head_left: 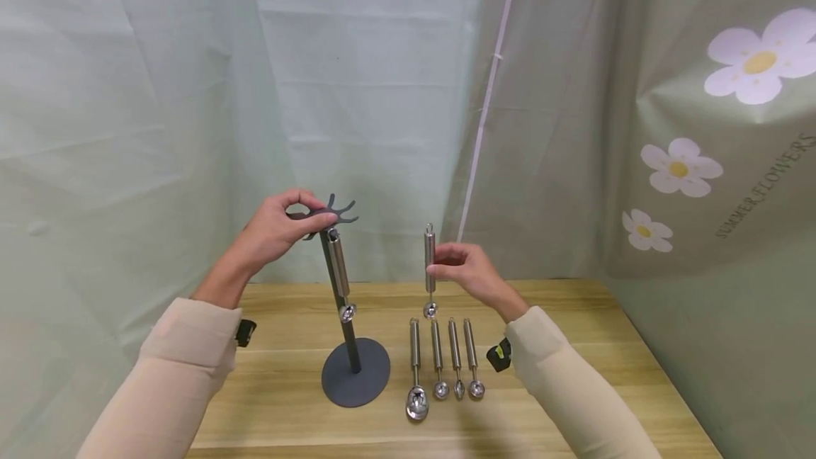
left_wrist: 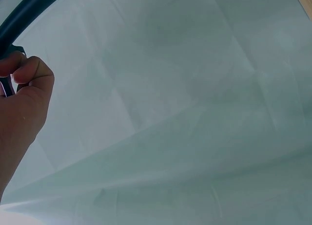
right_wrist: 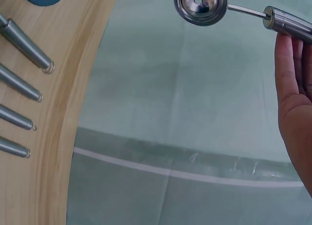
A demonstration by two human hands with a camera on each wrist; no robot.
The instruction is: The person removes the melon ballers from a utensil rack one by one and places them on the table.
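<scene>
Pinching the upright scoop (head_left: 430,261) in its grip, right hand (head_left: 468,271); left hand (head_left: 274,232) grips the stand (head_left: 347,303)

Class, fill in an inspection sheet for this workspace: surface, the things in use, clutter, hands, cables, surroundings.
Surface: wooden table, light grain.
Things in use: dark stand with pronged top; one steel scoop hanging from it; another held scoop, upright, bowl down; four scoops lying in a row beside the stand's base.
Clutter: nothing seen.
Hands: left hand grips the stand's top; right hand pinches the held scoop's handle.
Cables: nothing seen.
Surroundings: pale green curtain behind; flowered cloth to the right.
</scene>
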